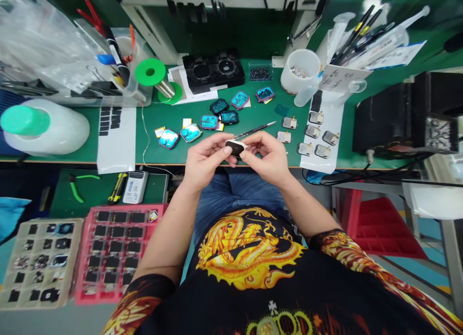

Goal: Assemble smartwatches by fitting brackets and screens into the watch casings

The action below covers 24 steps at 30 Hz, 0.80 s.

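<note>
Between my two hands, at the front edge of the green bench, is a small smartwatch body point(237, 148) with a dark face and a pale rim. My left hand point(210, 157) grips its left side, thumb on the dark face. From the right, my right hand point(265, 154) pinches its other edge. Just beyond my fingers lies a pair of metal tweezers point(255, 130), tip toward the right. Several open watch cases with blue film point(209, 122) are scattered ahead and to the left. Small silver screen modules point(289, 122) lie to the right, some on a white sheet point(328, 165).
A green solder spool point(150, 72) and white bottle point(68, 127) stand at left. A black fixture point(213, 72), screw tray point(260, 73) and white cup point(300, 72) line the back. Black equipment point(383, 113) occupies the right. Parts trays, one pink point(80, 258), sit below left.
</note>
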Each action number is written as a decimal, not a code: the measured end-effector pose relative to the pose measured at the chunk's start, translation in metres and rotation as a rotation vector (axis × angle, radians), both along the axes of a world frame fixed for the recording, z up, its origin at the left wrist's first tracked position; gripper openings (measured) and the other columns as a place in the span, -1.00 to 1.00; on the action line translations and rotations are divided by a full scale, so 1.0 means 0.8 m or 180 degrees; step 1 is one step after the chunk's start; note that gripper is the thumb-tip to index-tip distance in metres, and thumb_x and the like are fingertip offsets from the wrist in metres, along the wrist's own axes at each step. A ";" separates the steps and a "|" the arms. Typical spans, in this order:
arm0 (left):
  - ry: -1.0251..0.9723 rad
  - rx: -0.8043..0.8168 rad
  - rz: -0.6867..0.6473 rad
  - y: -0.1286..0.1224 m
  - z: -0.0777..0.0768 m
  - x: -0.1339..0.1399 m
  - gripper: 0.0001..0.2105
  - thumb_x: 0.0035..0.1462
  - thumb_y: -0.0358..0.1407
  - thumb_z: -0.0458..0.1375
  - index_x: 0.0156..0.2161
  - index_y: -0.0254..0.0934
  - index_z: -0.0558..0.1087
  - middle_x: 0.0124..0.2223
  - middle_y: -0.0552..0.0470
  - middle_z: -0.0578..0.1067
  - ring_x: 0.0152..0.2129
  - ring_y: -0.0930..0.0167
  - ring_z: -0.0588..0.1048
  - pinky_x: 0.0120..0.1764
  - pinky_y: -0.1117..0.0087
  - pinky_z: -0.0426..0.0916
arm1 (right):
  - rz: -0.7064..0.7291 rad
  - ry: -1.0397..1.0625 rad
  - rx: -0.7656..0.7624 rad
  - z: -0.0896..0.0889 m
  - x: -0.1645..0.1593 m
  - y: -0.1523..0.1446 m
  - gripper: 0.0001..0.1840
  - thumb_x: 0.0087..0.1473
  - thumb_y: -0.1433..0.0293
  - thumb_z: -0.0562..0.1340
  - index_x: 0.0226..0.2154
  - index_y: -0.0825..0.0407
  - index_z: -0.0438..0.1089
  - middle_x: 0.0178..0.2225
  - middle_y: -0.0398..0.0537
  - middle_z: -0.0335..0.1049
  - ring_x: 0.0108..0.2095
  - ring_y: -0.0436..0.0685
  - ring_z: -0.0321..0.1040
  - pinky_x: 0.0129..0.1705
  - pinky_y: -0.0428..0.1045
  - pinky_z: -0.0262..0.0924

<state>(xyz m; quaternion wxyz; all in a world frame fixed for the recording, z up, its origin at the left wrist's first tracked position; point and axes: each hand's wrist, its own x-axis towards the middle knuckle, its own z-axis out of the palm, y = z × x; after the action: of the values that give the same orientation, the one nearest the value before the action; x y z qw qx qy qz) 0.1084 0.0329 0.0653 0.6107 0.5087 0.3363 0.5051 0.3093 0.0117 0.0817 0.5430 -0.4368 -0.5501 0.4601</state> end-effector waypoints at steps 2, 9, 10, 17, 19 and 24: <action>-0.0005 0.0038 0.0107 -0.003 0.001 0.004 -0.71 0.28 -0.18 0.54 0.08 -0.09 0.78 -0.23 0.02 0.73 -0.47 0.41 0.71 -0.37 0.40 0.70 | -0.0082 0.0029 -0.0001 -0.003 -0.001 0.001 -0.55 0.20 -0.07 0.53 -0.20 -0.06 0.59 -0.32 -0.14 0.60 -0.37 0.03 0.43 -0.35 -0.01 0.36; 0.0092 0.0039 0.0291 -0.006 0.005 0.012 -0.72 0.21 -0.21 0.59 0.01 -0.17 0.80 -0.26 0.01 0.75 -0.50 0.44 0.71 -0.37 0.46 0.69 | -0.0196 -0.0027 -0.0070 -0.011 -0.001 0.004 -0.53 0.18 -0.09 0.55 -0.28 -0.06 0.58 -0.37 -0.15 0.56 -0.40 0.03 0.39 -0.36 -0.01 0.32; 0.0085 0.0021 0.0267 -0.006 0.007 0.013 -0.72 0.20 -0.20 0.59 0.00 -0.18 0.80 -0.28 0.01 0.75 -0.52 0.44 0.70 -0.39 0.46 0.68 | -0.0184 -0.0020 -0.0123 -0.010 0.000 0.004 -0.52 0.15 -0.10 0.57 -0.29 -0.06 0.57 -0.38 -0.16 0.56 -0.41 0.03 0.38 -0.37 -0.01 0.31; -0.0217 0.0119 0.0384 -0.002 0.013 0.022 -0.65 0.14 -0.24 0.63 0.02 -0.17 0.77 -0.28 0.06 0.71 -0.53 0.46 0.68 -0.45 0.48 0.66 | -0.0268 0.0317 -0.0273 -0.006 -0.002 0.010 -0.45 0.06 -0.14 0.61 -0.26 -0.06 0.55 -0.39 -0.17 0.57 -0.44 0.02 0.43 -0.37 -0.01 0.41; -0.0335 0.0145 0.0513 -0.002 0.011 0.024 -0.56 0.06 -0.24 0.66 0.05 -0.15 0.73 -0.18 0.06 0.73 -0.50 0.47 0.68 -0.44 0.46 0.67 | -0.0416 0.0435 -0.0299 -0.007 -0.003 0.012 -0.43 0.08 -0.17 0.59 -0.23 -0.07 0.55 -0.42 -0.20 0.54 -0.50 -0.01 0.38 -0.41 -0.03 0.40; -0.0180 0.0203 0.0710 -0.006 0.006 0.026 -0.74 0.19 -0.18 0.60 -0.08 -0.20 0.74 -0.33 0.07 0.69 -0.53 0.47 0.65 -0.46 0.47 0.63 | -0.0435 0.0366 -0.0398 -0.009 -0.005 0.013 -0.40 0.07 -0.19 0.59 -0.20 -0.08 0.53 -0.42 -0.22 0.52 -0.52 -0.03 0.37 -0.44 -0.05 0.42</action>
<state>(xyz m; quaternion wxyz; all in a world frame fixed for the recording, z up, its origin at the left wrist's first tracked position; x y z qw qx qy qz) 0.1291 0.0281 0.0698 0.5435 0.4729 0.3572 0.5945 0.3053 0.0221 0.0748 0.5754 -0.4793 -0.4572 0.4797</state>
